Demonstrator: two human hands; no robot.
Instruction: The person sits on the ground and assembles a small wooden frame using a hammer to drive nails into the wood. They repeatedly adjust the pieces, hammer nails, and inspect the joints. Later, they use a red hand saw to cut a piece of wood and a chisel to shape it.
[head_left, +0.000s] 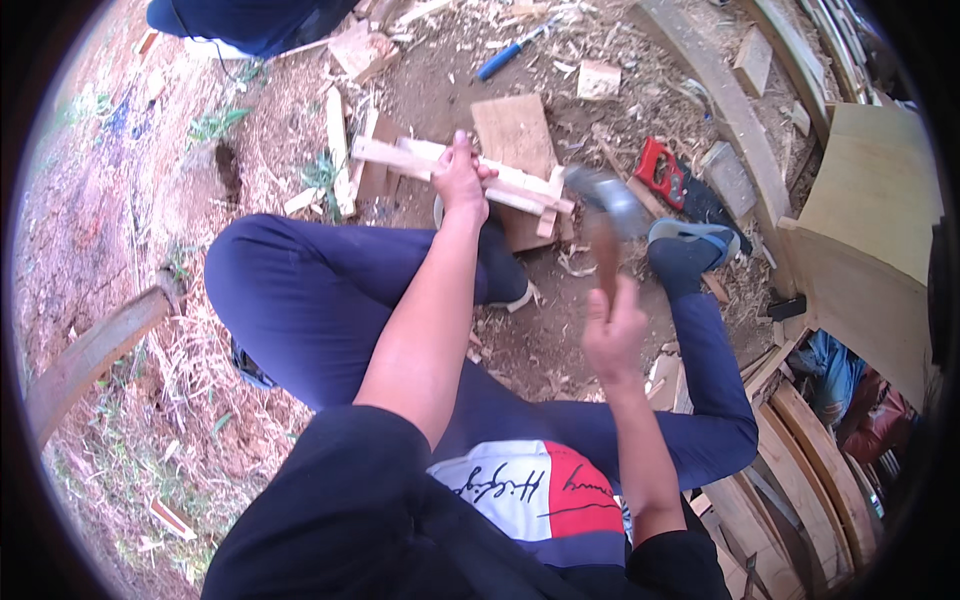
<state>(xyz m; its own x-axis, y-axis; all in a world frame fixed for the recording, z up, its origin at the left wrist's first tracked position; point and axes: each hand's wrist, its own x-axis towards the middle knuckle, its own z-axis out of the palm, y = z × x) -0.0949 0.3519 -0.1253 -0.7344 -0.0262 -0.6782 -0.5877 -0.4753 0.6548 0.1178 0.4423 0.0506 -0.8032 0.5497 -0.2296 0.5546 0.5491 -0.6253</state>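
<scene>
My left hand (460, 180) presses down on a pair of pale wooden strips (400, 157) laid across a flat wooden board (515, 135) on the dirt in front of me. In my right hand (612, 330) I grip the wooden handle of a hammer (610, 205). Its metal head is blurred and sits just right of the strips' right end. I sit on the ground with my legs in dark blue trousers on either side of the work.
A red-handled handsaw (668, 178) lies right of the strips. A blue pen (505, 57) and wood offcuts litter the dirt beyond. Plywood panels (870, 220) and curved wooden pieces (810, 470) stand at right. Another person's dark clothing (240, 20) shows at top left.
</scene>
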